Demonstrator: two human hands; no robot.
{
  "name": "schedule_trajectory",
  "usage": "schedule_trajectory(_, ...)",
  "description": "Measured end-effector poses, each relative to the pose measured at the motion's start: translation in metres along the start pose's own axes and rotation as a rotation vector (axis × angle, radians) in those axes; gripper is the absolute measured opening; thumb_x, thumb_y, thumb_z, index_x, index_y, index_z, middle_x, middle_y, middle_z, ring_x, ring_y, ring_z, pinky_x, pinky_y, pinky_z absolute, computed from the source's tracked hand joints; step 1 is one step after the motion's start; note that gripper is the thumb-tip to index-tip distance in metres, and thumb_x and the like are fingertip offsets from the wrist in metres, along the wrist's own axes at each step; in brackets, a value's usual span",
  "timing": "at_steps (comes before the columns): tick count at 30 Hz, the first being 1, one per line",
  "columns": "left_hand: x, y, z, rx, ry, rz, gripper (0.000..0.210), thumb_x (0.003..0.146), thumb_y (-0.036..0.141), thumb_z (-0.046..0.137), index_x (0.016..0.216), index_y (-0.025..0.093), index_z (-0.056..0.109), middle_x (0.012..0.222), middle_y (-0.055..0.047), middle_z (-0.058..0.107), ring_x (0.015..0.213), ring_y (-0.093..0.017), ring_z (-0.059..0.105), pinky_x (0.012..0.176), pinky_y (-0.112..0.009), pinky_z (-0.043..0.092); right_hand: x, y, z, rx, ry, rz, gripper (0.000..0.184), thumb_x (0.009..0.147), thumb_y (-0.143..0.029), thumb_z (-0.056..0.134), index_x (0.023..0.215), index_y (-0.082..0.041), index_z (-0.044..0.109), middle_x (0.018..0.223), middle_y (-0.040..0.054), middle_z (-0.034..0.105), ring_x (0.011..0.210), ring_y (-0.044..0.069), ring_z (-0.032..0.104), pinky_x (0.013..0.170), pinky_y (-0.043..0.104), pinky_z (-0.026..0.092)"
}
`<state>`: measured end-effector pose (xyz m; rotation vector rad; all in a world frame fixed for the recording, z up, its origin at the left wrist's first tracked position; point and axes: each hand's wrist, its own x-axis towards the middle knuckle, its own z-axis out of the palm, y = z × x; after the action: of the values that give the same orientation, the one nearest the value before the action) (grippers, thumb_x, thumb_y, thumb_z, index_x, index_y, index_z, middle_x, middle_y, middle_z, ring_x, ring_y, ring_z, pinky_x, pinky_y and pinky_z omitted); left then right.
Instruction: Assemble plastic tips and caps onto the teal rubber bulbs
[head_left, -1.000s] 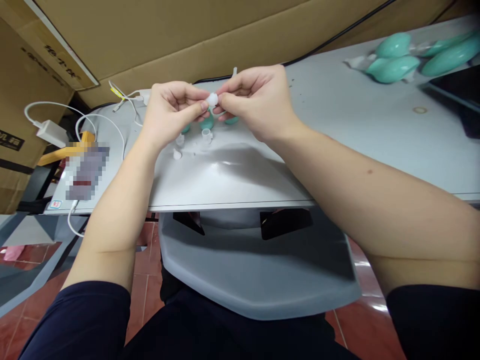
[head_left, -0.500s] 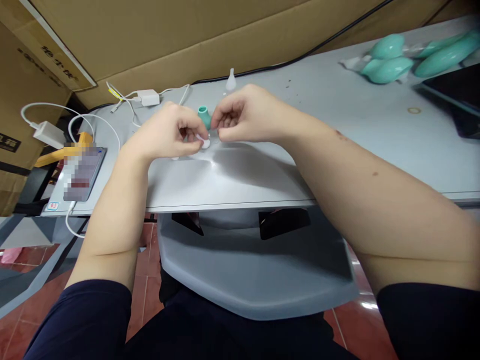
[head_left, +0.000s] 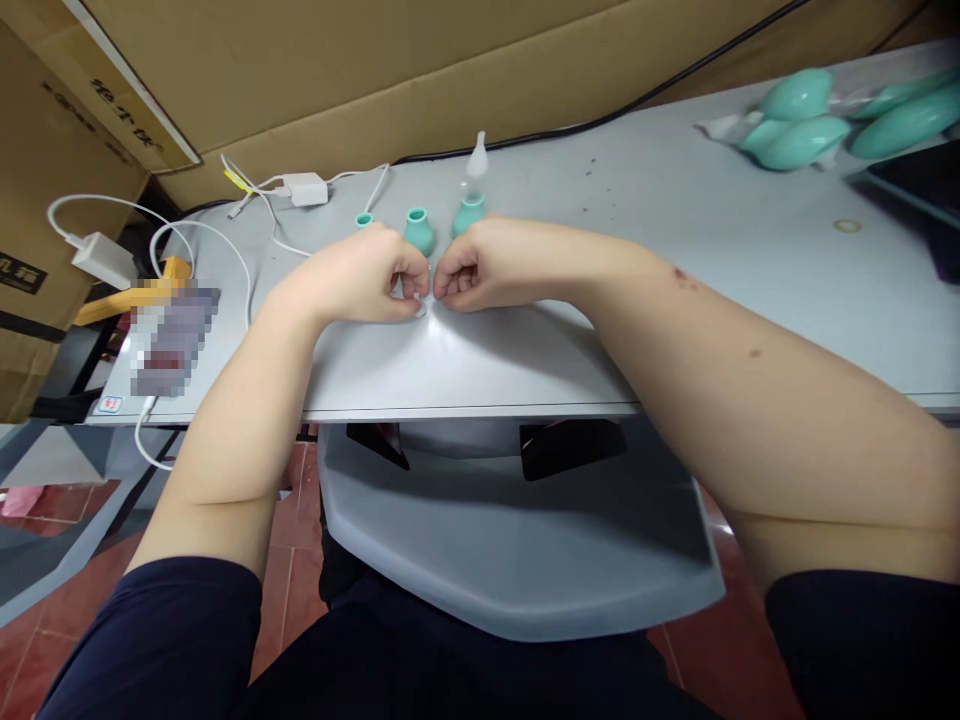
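teal bulbs block straight ahead; open table right of them

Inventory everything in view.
Small piece: one, white, centre
Open-necked bulbs: two, teal, upper centre
Nozzled bulb: one, teal and translucent, upper centre
Rounded pieces: several, teal, upper right
Adapters: two, white, left
Cables: several, white and black, left, rear
Phone: one, greyish, left
Bracket: one, yellow, left
Device: one, black, right edge
Table: one, grey, centre
Cardboard: several panels, brown, rear
Panel: one, grey, lower centre
Tiles: several, red, floor
Sleeves: two, navy, lower corners
Hands: two, bare, centre
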<state>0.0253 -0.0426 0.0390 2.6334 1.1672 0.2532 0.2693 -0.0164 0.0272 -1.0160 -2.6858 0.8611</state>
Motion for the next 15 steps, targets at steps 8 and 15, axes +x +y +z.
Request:
schedule_trajectory(8, 0.000, -0.004, -0.002, -0.039, 0.045, 0.008, 0.013, 0.081, 0.020, 0.079, 0.090, 0.023, 0.088, 0.081, 0.001, 0.080, 0.071, -0.018, 0.070, 0.070, -0.033, 0.051, 0.002, 0.015, 0.000, 0.090, 0.075, -0.044, 0.009, 0.085, -0.015, 0.081, 0.088, -0.022, 0.085, 0.081, -0.0001, 0.077, 0.075, 0.022, 0.064, 0.072, 0.036, 0.045)
schedule_trajectory(15, 0.001, -0.005, 0.000, -0.081, 0.069, -0.004, 0.011, 0.080, 0.023, 0.080, 0.089, 0.024, 0.088, 0.082, 0.001, 0.082, 0.073, -0.018, 0.073, 0.070, -0.033, 0.052, -0.001, 0.014, -0.009, 0.356, 0.690, -0.198, 0.019, 0.092, -0.017, 0.080, 0.079, -0.026, 0.071, 0.078, 0.0019, 0.063, 0.074, 0.021, 0.049, 0.072, 0.039, 0.037)
